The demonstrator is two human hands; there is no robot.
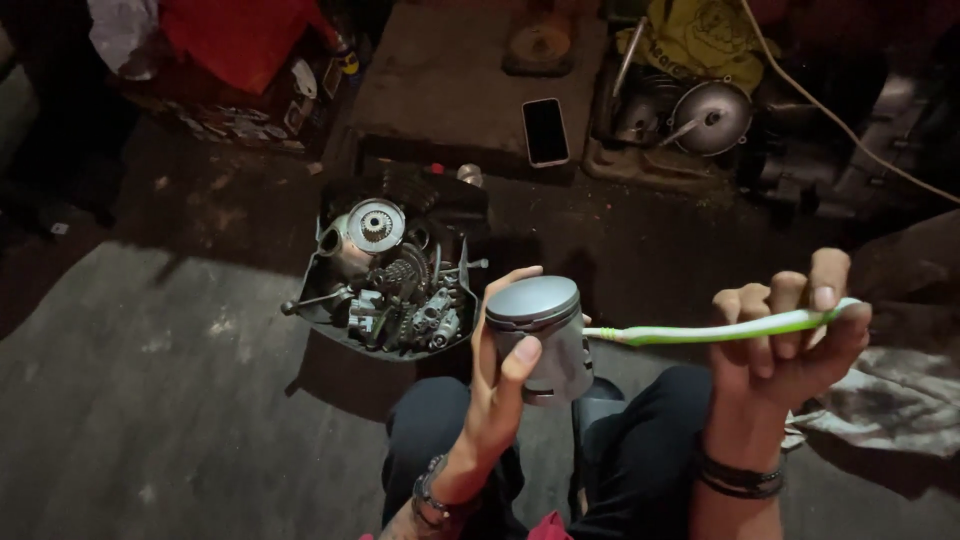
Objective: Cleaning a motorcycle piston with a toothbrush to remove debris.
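Observation:
My left hand [500,375] grips a grey metal piston [540,335] upright, with the thumb across its side and its flat crown facing up. My right hand [790,335] holds a green-and-white toothbrush [720,329] level, fingers curled over the handle. The brush's head end points left and meets the piston's right side just below the crown. Both hands hover above my knees in dark trousers [640,450].
A dark tray [335,325] of gears, shafts and small engine parts lies on the concrete floor just left of the piston. Farther back are a phone [545,131], a metal engine cover [712,118], a white cable [850,130] and a stained rag [890,400].

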